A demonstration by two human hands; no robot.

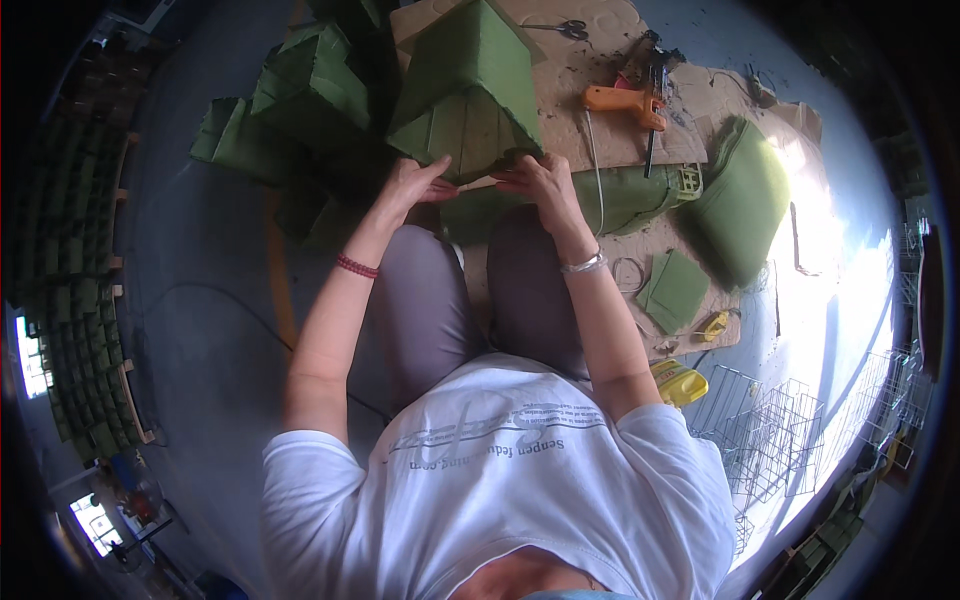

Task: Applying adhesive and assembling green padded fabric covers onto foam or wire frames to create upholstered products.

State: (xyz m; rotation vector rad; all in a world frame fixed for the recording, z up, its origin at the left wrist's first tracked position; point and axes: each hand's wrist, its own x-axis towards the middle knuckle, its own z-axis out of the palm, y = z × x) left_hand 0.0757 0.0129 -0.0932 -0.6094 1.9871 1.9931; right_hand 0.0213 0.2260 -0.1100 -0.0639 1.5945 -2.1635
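Note:
A green, four-sided box of stiff cloth-like sheet [470, 75] stands in front of me, its open side with a lighter inside turned toward me. At the left end of its near edge, my left hand [408, 188] is closed, thumb against the rim. My right hand [545, 190] is closed at the right end of the same edge, its fingertips partly hidden under the rim. Below the hands, a long green piece [610, 200] lies across the front of the cardboard-covered work surface [640, 155]. An orange glue gun [618, 100] lies to the right of the box.
More green boxes [310, 85] crowd the left side. At right are a stack of green sheets [740, 205], small green squares [675, 290] and a yellow container [680, 382]. Scissors [568, 30] lie at the back. Wire frames [770, 430] stand on the floor. A white cord [597, 170] hangs nearby.

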